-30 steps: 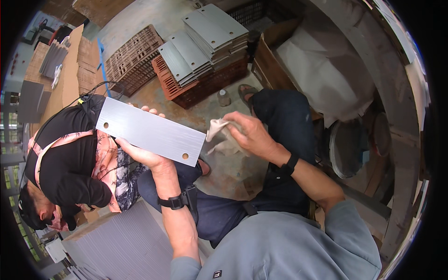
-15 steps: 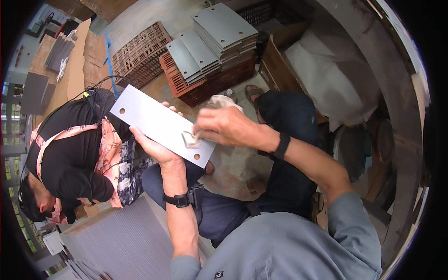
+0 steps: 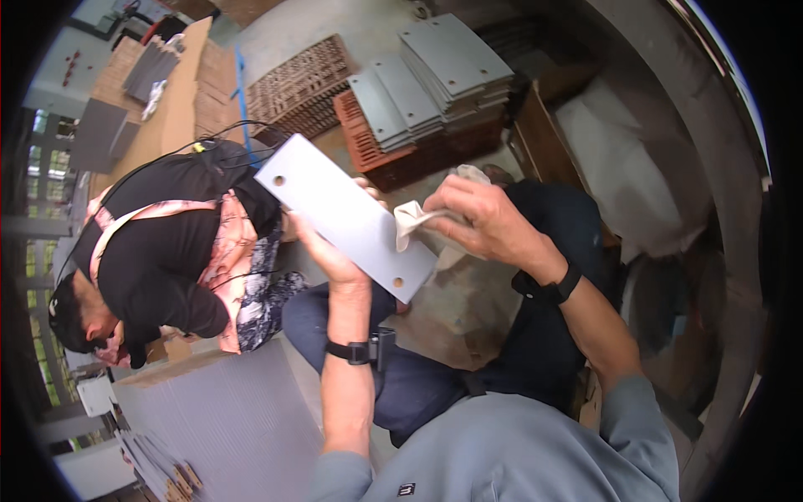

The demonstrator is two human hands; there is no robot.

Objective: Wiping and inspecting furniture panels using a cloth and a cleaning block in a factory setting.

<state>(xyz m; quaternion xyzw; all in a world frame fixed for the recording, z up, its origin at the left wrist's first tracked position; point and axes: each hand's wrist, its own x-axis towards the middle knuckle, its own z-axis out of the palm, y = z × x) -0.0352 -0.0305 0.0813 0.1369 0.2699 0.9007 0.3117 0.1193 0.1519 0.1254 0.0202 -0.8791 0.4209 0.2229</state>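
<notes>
A pale grey rectangular panel (image 3: 341, 213), with a round hole near each end, slants in front of me. My left hand (image 3: 331, 253) grips it from below and behind, thumb along the near edge and fingertips showing past the far edge. In my right hand (image 3: 485, 216) is a crumpled off-white cloth (image 3: 410, 222), pinched between the fingers. The cloth's front corner hangs over the panel's right part, close to its far edge; whether it touches the surface I cannot tell.
Ahead, a red-brown plastic crate (image 3: 355, 138) carries stacked grey panels (image 3: 456, 54); another crate (image 3: 301, 79) stands beside it. On my left a co-worker (image 3: 159, 243) bends over. A large stack of grey sheets (image 3: 217, 410) lies at the lower left, and a cardboard-covered surface (image 3: 180, 92) farther off.
My right hand has drawn the cloth back from near the panel's right hole toward its far edge. The whole view has shifted, moving the surroundings rightward. My left hand keeps its grip.
</notes>
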